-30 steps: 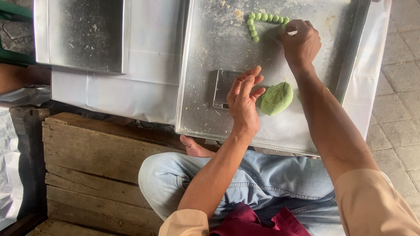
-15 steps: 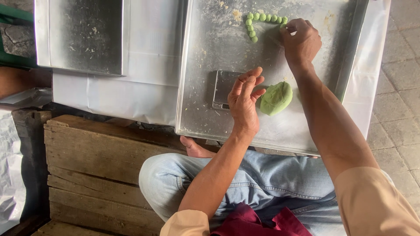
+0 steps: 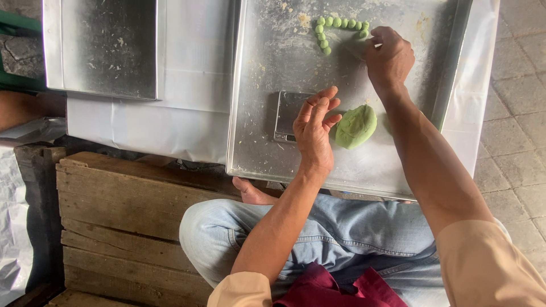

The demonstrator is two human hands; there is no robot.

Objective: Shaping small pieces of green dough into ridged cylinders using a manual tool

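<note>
At the far left, a dark wooden crate (image 3: 122, 227) of rough planks sits low beside the seated person, and above it a smaller empty metal tray (image 3: 102, 48) rests on a white cloth (image 3: 170, 122) that spreads under both trays. To its right lies the large metal tray (image 3: 273, 74), its floor dusted with flour and crumbs.

On that tray, near its front edge, sits a small flat metal scale (image 3: 287, 116), partly covered by the left hand (image 3: 314, 128). That hand hovers with palm turned up and inward, fingers spread loosely and apart, gripping nothing; its fingertips come just beside the lump of green dough (image 3: 356, 126), though whether they touch it I cannot tell. The lump lies on the tray floor just right of the scale, rounded and a bit flattened.

Further back on the tray, a row of small green dough balls (image 3: 335, 27) runs in a bent line, one short leg down and a longer leg across to the right. The right hand (image 3: 389, 57) is at the right end of that row, fingers curled down and closed together at the tray surface; what they pinch is hidden under the knuckles.

Below, the person's knees in blue jeans (image 3: 341, 239) and a bare foot (image 3: 253, 193) tuck under the tray's edge. Grey paving (image 3: 517, 113) shows at the right.
</note>
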